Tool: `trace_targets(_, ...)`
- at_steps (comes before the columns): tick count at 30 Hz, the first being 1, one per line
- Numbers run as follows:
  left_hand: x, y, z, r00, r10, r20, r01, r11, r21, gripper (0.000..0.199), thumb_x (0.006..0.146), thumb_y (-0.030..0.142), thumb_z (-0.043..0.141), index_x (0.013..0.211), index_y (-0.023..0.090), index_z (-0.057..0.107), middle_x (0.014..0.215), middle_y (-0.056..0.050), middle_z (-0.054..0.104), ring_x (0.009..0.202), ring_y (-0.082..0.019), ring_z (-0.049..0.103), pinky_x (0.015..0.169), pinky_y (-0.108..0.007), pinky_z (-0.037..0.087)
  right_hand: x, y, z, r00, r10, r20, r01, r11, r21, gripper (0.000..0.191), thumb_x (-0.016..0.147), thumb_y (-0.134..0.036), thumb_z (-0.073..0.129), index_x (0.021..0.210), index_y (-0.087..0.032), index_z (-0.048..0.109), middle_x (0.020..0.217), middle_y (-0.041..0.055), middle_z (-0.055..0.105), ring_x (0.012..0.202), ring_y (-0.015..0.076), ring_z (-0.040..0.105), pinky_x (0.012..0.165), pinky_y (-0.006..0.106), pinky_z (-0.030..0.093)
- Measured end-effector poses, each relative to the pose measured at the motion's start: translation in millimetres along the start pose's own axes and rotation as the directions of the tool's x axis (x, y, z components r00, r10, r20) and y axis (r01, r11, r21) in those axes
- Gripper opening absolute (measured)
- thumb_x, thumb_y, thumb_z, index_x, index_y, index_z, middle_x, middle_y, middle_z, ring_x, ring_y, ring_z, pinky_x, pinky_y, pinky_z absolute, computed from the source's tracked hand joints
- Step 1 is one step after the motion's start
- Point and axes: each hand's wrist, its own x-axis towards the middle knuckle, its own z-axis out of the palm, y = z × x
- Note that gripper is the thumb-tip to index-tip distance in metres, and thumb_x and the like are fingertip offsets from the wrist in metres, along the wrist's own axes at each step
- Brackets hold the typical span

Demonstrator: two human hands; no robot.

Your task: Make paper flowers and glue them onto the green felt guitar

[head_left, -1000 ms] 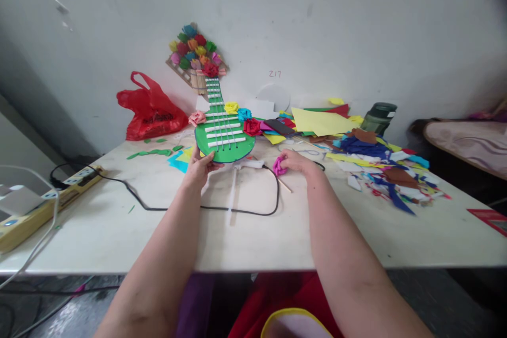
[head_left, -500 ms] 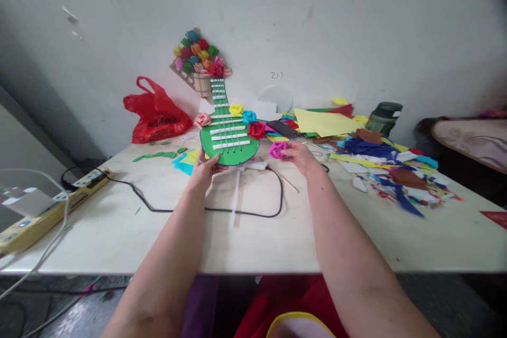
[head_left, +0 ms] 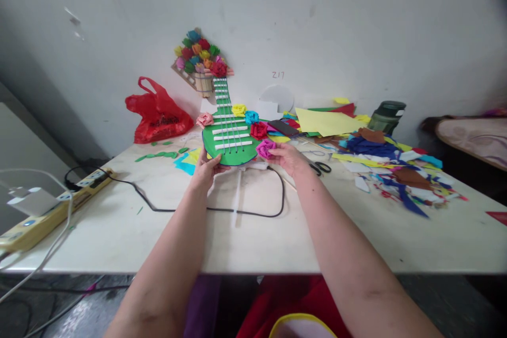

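Observation:
My left hand (head_left: 208,169) grips the lower left edge of a green paper guitar (head_left: 233,156), thumb in front, fingers behind. White strips and thin strings cross its face. Along its edge sit pink, yellow, blue and red paper flowers (head_left: 259,130), with another red one at the top of the neck. Between the fingertips of my right hand (head_left: 287,157) is a magenta paper flower (head_left: 265,149), at the guitar's lower right edge; whether it touches the edge I cannot tell. Beneath the guitar lies a white glue gun (head_left: 253,167) with a glue stick and black cord.
Coloured paper and scraps (head_left: 396,169) cover the table's right side, near a dark green bottle (head_left: 387,117) and black scissors (head_left: 321,168). A red plastic bag (head_left: 160,116) stands back left, a power strip (head_left: 79,198) front left. A craft flower basket (head_left: 204,84) is behind the guitar.
My right hand has moved left, bringing the magenta flower from beside the guitar to its lower right edge. The scissors have come into view behind my wrist. My left hand keeps its hold.

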Motion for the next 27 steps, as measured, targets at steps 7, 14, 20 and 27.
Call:
trace_targets(7,1,-2,-0.7,1.000,-0.005,-0.012,0.005,1.000,-0.005,0.089,0.063,0.024,0.075,0.139,0.028,0.029,0.076,0.000,0.067,0.048,-0.014,0.063,0.043,-0.020,0.051,7,7,1,0.998,0.026,-0.059,-0.028,0.999,-0.030,0.015,0.062,-0.010,0.068,0.074,-0.017,0.063,0.072,0.0024,0.068,0.061,0.0132,0.060,0.047,0.023,0.042)
trace_targets(14,2,-2,-1.9,1.000,0.002,-0.004,-0.002,1.000,0.012,0.088,0.064,0.026,0.074,0.139,0.028,0.028,0.075,0.000,0.066,0.049,-0.014,0.064,0.043,-0.020,0.050,10,11,2,0.998,0.056,0.008,-0.057,0.998,0.032,0.018,0.061,-0.009,0.068,0.074,-0.018,0.059,0.073,0.0033,0.068,0.062,0.0157,0.061,0.054,0.028,0.048)
trace_targets(20,0,-1,-0.4,1.000,0.004,-0.011,-0.004,1.000,0.006,0.088,0.063,0.027,0.074,0.139,0.027,0.030,0.074,0.000,0.067,0.050,-0.015,0.064,0.044,-0.021,0.051,3,0,-4,1.000,-0.013,-0.013,0.014,0.996,0.090,0.017,0.065,-0.012,0.062,0.080,-0.020,0.058,0.084,0.0045,0.069,0.076,0.0176,0.064,0.063,0.030,0.052)
trace_targets(27,0,0,0.4,1.000,0.009,-0.005,-0.009,1.000,0.008,0.089,0.064,0.025,0.073,0.140,0.028,0.027,0.079,-0.001,0.067,0.050,-0.015,0.064,0.045,-0.021,0.051,3,2,-1,1.000,-0.011,-0.012,0.013,0.987,0.162,0.018,0.065,-0.007,0.061,0.080,-0.018,0.061,0.080,0.0033,0.069,0.074,0.0163,0.064,0.070,0.030,0.052)
